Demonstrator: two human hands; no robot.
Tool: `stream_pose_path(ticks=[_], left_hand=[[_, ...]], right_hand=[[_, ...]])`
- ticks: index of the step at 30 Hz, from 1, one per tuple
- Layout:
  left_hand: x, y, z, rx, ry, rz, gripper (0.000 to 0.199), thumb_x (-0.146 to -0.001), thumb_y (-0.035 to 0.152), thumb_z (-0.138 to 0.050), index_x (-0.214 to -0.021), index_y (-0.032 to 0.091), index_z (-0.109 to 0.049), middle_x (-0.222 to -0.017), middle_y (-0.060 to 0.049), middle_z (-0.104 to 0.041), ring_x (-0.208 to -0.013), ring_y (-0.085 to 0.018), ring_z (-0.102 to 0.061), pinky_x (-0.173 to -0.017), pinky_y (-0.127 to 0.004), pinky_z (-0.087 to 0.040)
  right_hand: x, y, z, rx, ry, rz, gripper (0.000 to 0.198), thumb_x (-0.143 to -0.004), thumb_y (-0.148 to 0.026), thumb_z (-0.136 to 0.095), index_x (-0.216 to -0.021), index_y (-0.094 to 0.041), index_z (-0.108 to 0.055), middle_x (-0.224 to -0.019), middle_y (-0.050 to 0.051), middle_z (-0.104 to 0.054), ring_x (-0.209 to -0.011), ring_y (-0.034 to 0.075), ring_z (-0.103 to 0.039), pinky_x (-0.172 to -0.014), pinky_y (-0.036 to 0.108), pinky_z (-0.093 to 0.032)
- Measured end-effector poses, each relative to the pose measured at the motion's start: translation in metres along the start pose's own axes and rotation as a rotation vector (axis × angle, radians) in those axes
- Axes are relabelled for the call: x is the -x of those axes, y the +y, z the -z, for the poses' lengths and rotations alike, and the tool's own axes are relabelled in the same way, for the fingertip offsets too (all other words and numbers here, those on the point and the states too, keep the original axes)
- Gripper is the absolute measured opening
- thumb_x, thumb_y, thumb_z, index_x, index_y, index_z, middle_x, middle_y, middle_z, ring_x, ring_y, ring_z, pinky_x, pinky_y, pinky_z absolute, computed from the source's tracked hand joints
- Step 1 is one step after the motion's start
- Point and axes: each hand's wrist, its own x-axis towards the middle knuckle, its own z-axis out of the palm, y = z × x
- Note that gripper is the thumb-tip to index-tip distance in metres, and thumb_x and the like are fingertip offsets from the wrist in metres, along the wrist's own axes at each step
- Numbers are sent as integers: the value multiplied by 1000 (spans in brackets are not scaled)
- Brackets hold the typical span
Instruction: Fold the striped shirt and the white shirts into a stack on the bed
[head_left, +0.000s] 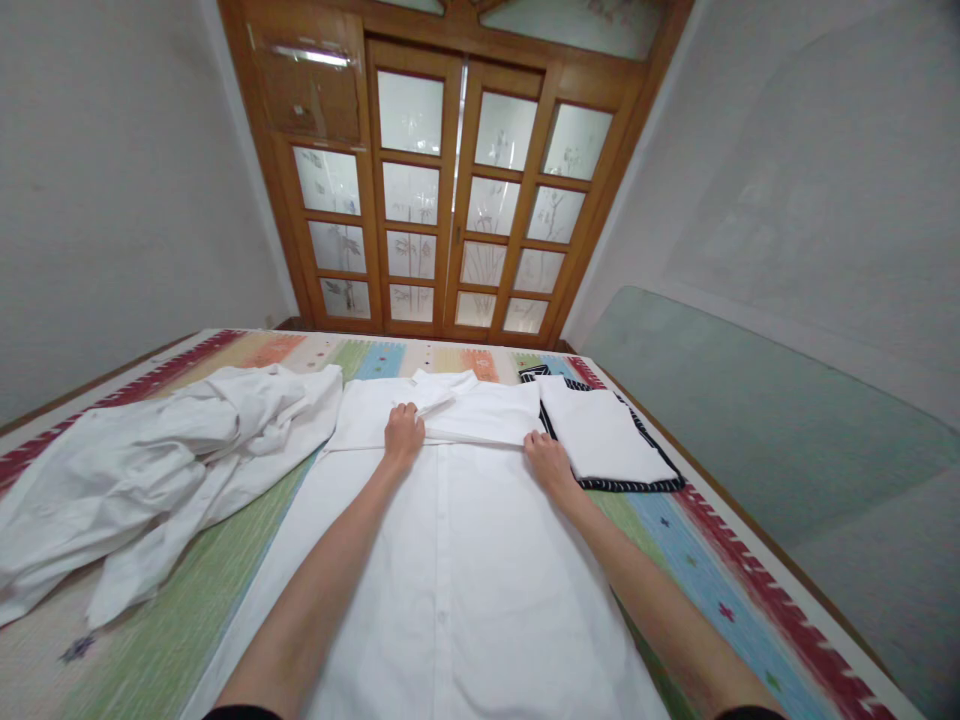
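A white button-up shirt (487,580) lies front up in front of me, its collar (444,379) pointing away and its button placket running down the middle. A sleeve (480,425) is laid across the chest. With curled fingers, my left hand (405,436) grips cloth near the left of centre, where a raised flap like a cuff shows; the fingertips are partly hidden. My right hand (547,462) is closed on the sleeve's folded edge at the right side of the shirt.
A crumpled white shirt (165,470) lies to the left. On the right, a folded white garment (607,435) rests on a black-and-white patterned cloth (637,486). The striped, colourful cover (720,600) runs beneath everything. Walls flank both sides; wooden glazed doors (450,190) stand beyond.
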Motion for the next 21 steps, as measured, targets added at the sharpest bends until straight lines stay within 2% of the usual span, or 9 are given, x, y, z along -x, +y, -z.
stream_pose_path(ticks=[3,6,8,10,12,14,16,18,21], left_hand=[[1,-18,-1,194,171,145,15,-78,13,-54,-93,19,-55,-84,-4,-60,-82,-20,-60,-81,-35,-50],[2,-34,0,320,286,208,35,-75,10,-52,-109,17,-52,-99,-5,-60,-78,-17,-60,-81,-35,-52],[5,-43,3,310,301,111,52,-72,6,-49,-123,16,-47,-117,-11,-58,-92,-20,-62,-88,-37,-51],[8,-49,8,211,255,-61,67,-69,1,-45,-134,14,-42,-130,-15,-54,-114,-24,-56,-98,-41,-47],[10,-53,13,78,158,-217,74,-66,-3,-44,-138,14,-43,-135,-16,-53,-128,-27,-47,-105,-42,-42],[10,-55,18,-11,29,-292,70,-66,-4,-45,-133,17,-52,-132,-13,-58,-128,-27,-48,-105,-42,-42],[9,-58,21,-10,-58,-251,56,-68,-2,-48,-117,20,-65,-121,-11,-66,-120,-27,-55,-102,-40,-44],[5,-63,22,40,-60,-152,44,-71,2,-48,-105,20,-69,-113,-9,-70,-112,-25,-60,-101,-38,-46],[-1,-77,25,171,129,118,37,-80,12,-45,-111,17,-65,-109,-10,-71,-106,-26,-64,-96,-39,-49]], right_hand=[[-5,3,-2,32,63,3,29,-89,-4,-42,-102,-8,-67,-104,21,-67,-104,30,-59,-80,38,-51],[-10,8,-8,36,115,-4,30,-90,-4,-41,-99,-8,-69,-111,22,-67,-109,32,-57,-86,43,-48],[-13,10,-13,25,148,-1,32,-90,-3,-40,-104,-7,-69,-122,23,-64,-118,32,-55,-92,43,-46],[-15,11,-18,14,180,11,35,-89,-1,-40,-111,-4,-67,-133,23,-58,-128,32,-49,-99,41,-43],[-16,11,-22,2,197,31,38,-87,1,-39,-115,-2,-65,-138,24,-54,-134,30,-44,-106,40,-39],[-17,10,-24,-21,178,33,40,-87,1,-37,-117,-2,-63,-140,23,-52,-134,28,-46,-106,37,-41],[-18,9,-24,-52,123,13,44,-87,2,-34,-122,-5,-61,-142,22,-51,-129,26,-52,-99,33,-47],[-18,8,-23,-73,72,-10,52,-87,2,-32,-133,-7,-54,-144,21,-49,-124,25,-57,-93,30,-51],[-20,7,-22,-63,26,-17,62,-85,2,-32,-146,-9,-40,-147,21,-45,-127,26,-54,-95,32,-51]])
